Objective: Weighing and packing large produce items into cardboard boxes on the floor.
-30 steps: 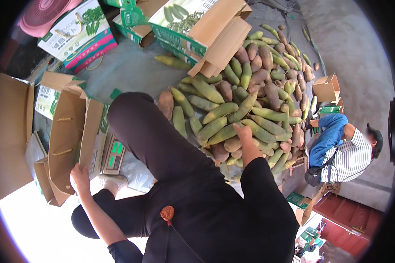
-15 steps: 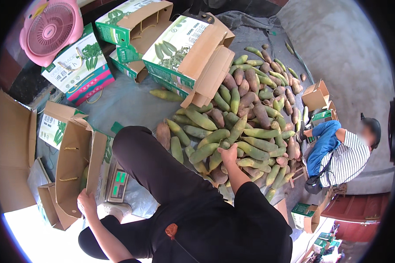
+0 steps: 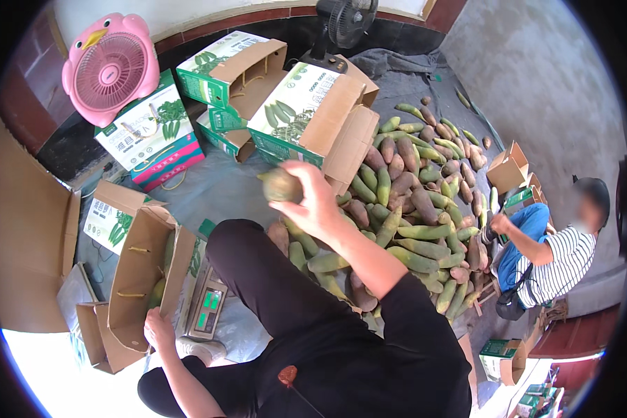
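A green radish (image 3: 282, 186), held end-on and blurred, is in the grip of my right hand (image 3: 313, 198), raised above the near left side of a big pile of green and mud-brown radishes (image 3: 418, 202). My left hand (image 3: 160, 330) pinches the lower edge of an open cardboard box (image 3: 134, 279), which is tilted with its mouth toward me. Inside it a radish (image 3: 158, 292) shows in part; the rest of the contents is hidden. Beside the box is a scale (image 3: 209, 306) with a lit green display.
Green-and-white boxes (image 3: 285, 115) stand open beyond the pile. A pink fan (image 3: 111, 70) sits on a closed box at the far left, and a black fan (image 3: 348, 24) stands at the back. At right, a person in a striped shirt (image 3: 561, 261) sits near small cartons (image 3: 510, 167).
My right hand has come up off the pile and moved left with a green radish. My left hand stays on the box edge. The whole view has shifted; the other person's arm is now raised.
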Available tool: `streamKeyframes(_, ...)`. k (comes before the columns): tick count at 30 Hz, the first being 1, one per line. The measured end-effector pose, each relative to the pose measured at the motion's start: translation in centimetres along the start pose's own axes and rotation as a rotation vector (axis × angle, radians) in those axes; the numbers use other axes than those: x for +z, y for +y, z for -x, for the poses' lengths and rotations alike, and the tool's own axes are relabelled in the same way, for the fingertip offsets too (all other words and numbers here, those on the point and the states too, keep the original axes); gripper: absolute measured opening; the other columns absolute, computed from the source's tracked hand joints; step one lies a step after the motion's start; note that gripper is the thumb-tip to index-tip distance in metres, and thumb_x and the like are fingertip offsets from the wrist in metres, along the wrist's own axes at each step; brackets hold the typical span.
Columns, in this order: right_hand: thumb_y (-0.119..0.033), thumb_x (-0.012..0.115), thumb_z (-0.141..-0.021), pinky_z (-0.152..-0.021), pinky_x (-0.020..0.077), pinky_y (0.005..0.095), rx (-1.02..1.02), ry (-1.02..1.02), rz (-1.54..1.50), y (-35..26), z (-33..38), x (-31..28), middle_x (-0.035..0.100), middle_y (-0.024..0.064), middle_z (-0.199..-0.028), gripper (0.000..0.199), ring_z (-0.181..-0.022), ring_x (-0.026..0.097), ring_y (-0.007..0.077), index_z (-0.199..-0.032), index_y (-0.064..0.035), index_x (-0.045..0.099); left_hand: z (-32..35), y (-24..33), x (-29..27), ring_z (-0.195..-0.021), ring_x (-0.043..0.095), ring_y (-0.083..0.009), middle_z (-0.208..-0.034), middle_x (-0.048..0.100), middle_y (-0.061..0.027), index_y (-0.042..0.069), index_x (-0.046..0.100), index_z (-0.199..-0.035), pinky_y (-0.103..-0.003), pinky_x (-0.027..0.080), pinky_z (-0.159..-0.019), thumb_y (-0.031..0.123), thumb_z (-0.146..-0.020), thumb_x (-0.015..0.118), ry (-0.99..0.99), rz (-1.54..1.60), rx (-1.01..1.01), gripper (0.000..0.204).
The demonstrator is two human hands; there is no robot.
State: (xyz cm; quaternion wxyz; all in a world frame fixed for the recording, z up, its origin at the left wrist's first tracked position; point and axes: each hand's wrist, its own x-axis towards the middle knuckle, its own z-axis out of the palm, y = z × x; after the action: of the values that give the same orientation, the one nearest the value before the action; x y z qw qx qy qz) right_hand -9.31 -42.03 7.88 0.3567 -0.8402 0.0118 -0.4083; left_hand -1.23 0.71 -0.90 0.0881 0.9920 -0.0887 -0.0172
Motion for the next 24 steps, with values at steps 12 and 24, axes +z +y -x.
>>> streamKeyframes(12, -0.016, 0.060, -0.074, -0.069, 0.0435, 0.0400, -0.515, -0.432, -0.174, -17.1, -4.5, 21.5, 0.055, 0.0058, -0.086, 0.015, -0.089, 0.053, 0.0234, -0.086, -0.0106, 0.054, -0.2, -0.8, 1.8, -0.080, 0.059, -0.0357, -0.080, 0.059, -0.0175, 0.002, 0.058, -0.085, -0.044, 0.046, -0.068, 0.005, -0.068, 0.063, 0.050, 0.068, 0.108, 0.018)
streamKeyframes(24, -0.033, 0.070, -0.072, -0.072, 0.0402, 0.0426, -0.232, -0.828, -0.042, -13.7, -1.3, 21.0, 0.061, 0.0043, -0.081, 0.024, -0.089, 0.059, 0.0232, -0.084, -0.0131, 0.065, -0.6, -0.3, 0.9, -0.074, 0.061, -0.0365, -0.077, 0.063, -0.0177, 0.003, 0.059, -0.085, -0.044, 0.047, -0.065, 0.008, -0.070, 0.065, -0.006, 0.077, 0.063, 0.017)
